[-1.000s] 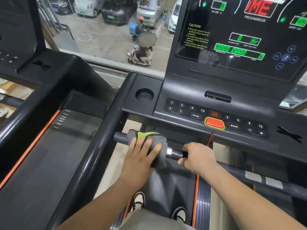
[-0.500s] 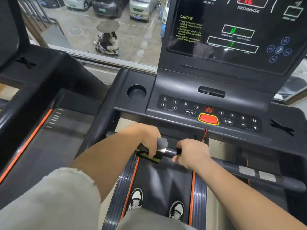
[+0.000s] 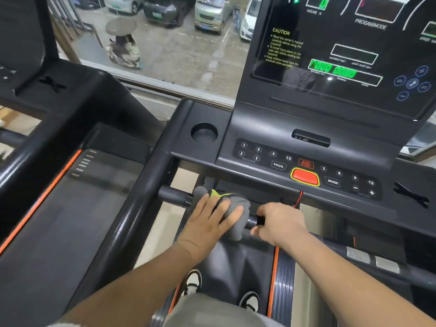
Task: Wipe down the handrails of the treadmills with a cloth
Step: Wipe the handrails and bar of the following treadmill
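A grey cloth (image 3: 236,208) with a yellow-green mark is draped over the black front handrail (image 3: 173,195) of the treadmill, below the console. My left hand (image 3: 210,224) lies flat on the cloth with fingers spread, pressing it around the bar. My right hand (image 3: 279,223) is closed around the same bar just to the right of the cloth. The bar under the cloth is hidden.
The console (image 3: 304,166) with its red stop button (image 3: 304,177) and cup holder (image 3: 204,134) sits just above the bar. A black side rail (image 3: 141,199) runs down the left, with a second treadmill (image 3: 59,208) beyond it. My shoes (image 3: 193,283) stand on the belt.
My left hand has rolled back from over the top of the bar to lie flat on the cloth, fingers spread. The right hand keeps its grip on the bar.
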`<action>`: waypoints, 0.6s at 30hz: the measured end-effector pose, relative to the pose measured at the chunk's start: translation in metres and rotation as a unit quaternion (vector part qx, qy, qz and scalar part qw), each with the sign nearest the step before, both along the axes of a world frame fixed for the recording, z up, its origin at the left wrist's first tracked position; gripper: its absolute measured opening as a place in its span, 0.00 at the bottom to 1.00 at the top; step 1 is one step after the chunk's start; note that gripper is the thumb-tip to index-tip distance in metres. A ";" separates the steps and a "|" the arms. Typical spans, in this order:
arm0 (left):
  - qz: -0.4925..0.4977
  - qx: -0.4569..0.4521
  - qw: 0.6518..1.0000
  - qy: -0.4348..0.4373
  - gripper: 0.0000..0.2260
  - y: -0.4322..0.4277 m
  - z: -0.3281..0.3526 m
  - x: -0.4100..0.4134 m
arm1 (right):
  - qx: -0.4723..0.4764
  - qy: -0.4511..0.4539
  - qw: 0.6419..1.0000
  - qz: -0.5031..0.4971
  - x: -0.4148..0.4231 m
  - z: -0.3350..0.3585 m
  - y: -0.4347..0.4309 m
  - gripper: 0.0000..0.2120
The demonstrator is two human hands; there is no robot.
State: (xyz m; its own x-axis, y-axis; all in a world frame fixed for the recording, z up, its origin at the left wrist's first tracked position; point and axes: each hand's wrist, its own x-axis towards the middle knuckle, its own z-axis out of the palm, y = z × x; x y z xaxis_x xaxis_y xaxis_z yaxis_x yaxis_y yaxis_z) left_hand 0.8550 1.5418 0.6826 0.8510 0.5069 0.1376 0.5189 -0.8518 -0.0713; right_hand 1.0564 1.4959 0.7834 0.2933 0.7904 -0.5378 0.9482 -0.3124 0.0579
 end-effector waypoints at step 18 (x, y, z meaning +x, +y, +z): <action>0.149 -0.066 0.987 0.020 0.36 -0.010 0.013 0.021 | 0.277 0.073 0.958 -0.024 0.012 -0.033 -0.071 0.33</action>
State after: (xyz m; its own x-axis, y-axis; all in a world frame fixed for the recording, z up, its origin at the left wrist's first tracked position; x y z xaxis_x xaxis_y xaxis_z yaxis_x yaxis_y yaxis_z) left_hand 0.8764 1.5313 0.6953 0.6654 0.7461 0.0233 0.7463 -0.6656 0.0036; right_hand 1.0688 1.4249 0.7499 0.2895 0.9540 -0.0779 0.9174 -0.2998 -0.2618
